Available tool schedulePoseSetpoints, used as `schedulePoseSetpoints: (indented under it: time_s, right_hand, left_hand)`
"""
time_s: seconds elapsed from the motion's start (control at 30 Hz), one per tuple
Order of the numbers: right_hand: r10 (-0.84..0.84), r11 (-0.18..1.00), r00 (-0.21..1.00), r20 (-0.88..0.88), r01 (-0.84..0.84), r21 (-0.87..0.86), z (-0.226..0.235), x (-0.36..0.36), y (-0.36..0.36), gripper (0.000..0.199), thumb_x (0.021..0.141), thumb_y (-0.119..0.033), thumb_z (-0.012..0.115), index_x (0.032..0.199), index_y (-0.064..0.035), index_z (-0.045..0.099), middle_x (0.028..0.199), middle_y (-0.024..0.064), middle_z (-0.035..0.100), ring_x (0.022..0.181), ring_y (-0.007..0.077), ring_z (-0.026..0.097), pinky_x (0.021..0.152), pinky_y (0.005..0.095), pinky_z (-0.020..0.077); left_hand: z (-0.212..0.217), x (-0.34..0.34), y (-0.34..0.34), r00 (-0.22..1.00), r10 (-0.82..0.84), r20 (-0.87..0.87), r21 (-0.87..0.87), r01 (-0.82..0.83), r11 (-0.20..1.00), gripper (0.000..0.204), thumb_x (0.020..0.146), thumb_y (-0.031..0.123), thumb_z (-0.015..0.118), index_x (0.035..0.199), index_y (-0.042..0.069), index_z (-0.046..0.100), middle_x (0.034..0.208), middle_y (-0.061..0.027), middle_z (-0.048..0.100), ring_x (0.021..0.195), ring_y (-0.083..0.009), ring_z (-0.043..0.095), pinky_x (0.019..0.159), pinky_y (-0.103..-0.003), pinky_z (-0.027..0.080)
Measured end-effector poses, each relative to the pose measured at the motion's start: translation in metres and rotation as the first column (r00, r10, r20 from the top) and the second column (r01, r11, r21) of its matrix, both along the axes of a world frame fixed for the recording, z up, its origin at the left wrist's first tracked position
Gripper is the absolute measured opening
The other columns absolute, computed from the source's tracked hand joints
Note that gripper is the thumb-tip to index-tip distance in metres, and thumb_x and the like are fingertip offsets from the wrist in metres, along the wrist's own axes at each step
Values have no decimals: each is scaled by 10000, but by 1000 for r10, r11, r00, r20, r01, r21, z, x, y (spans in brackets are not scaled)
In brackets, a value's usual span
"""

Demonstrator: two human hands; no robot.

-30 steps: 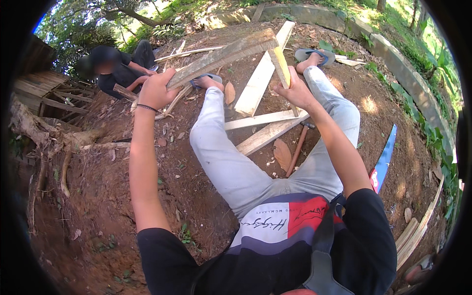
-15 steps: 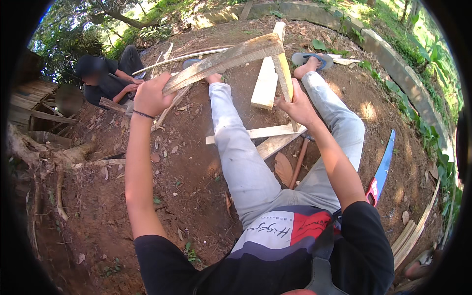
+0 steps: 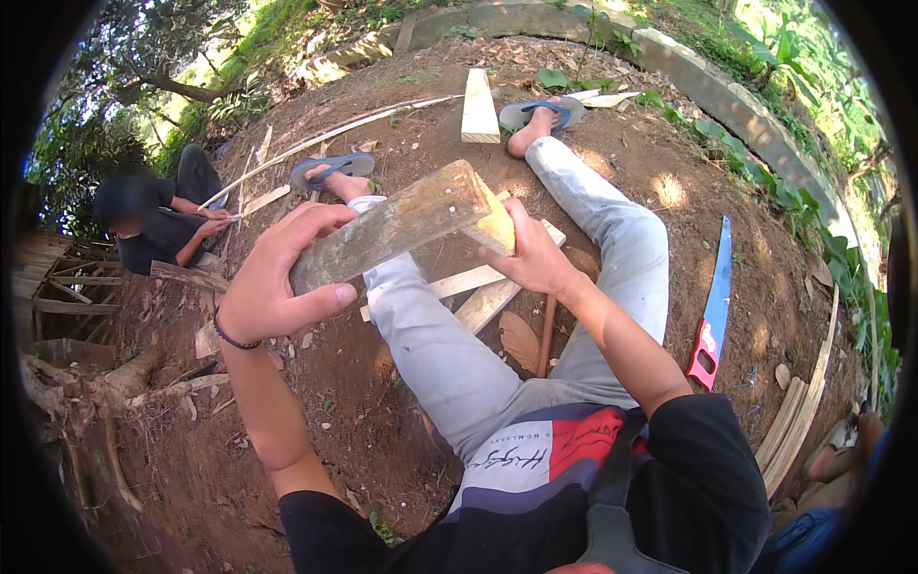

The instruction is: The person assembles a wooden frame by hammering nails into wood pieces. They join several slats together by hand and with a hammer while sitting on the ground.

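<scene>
I sit on bare earth with my legs stretched out in pale trousers. My left hand (image 3: pixel 273 282) grips the near end of a weathered grey wooden plank (image 3: pixel 387 234), which is raised over my left leg. At the plank's far end, my right hand (image 3: pixel 531 258) holds it together with a shorter yellowish wood piece (image 3: pixel 497 225). Two pale wooden strips (image 3: pixel 478 292) lie on the ground between my legs, partly hidden under the plank.
A blue-bladed handsaw with a red handle (image 3: pixel 712 301) lies to my right. A pale board (image 3: pixel 478 105) rests by my blue sandals. Another person (image 3: pixel 163 225) crouches at the left beside stacked wood. Thin slats (image 3: pixel 798 411) lie at the right, and a stone kerb (image 3: pixel 727 96) curves behind.
The plank has come closer to me and now sits lower, across my left leg. My view has tilted down, and both hands kept their hold.
</scene>
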State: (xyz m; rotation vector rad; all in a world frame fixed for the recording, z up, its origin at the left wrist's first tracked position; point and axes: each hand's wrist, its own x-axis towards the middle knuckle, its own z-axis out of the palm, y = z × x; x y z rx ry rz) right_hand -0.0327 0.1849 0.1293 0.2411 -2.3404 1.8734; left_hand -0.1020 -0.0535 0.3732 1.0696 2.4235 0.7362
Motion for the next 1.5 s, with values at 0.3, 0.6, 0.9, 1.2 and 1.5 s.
schedulePoseSetpoints:
  time_s: [0.3,0.6,0.9,1.2,1.5]
  right_hand:
    - [15,1000,999,42,-14,-16,3,4,1,535,780,-143,737,1197,-20,424,1014,183,593,922,315,628,795,374,481]
    - [1,1000,1000,-14,-1,-25,3,7,-2,544,767,-115,739,1208,-18,436,1014,172,601,928,317,627,802,377,478]
    - [-30,999,999,-21,29,-26,2,12,-5,521,771,-104,728,1202,-10,451,1018,176,620,969,326,630,822,378,479]
    - [-39,998,998,-44,37,-41,2,14,-6,498,773,-99,722,1185,-8,456,1013,184,621,969,337,631,813,382,479]
    - [-44,999,998,-44,43,-24,2,17,-5,521,765,-105,728,1198,-10,454,1021,188,609,958,326,624,814,375,473]
  left_hand:
    - [-2,4,2,994,-86,-62,-70,82,994,591,704,326,745,1155,-18,577,1069,-167,600,1000,-318,593,899,-370,444]
    - [-1,10,-2,995,-90,-33,-63,88,994,575,719,331,759,1143,-14,581,1060,-157,609,992,-317,599,890,-377,449]
    - [-1,19,-4,995,-91,-47,-59,88,994,561,729,333,760,1143,-3,584,1049,-154,611,985,-318,605,881,-372,456]
    - [-3,22,-6,993,-91,-70,-71,86,994,582,727,355,768,1146,-3,581,1037,-155,608,967,-323,607,861,-375,464]
    - [-1,27,-6,985,-95,-141,-71,86,994,611,724,362,766,1171,-3,565,1039,-154,607,962,-330,604,860,-373,462]
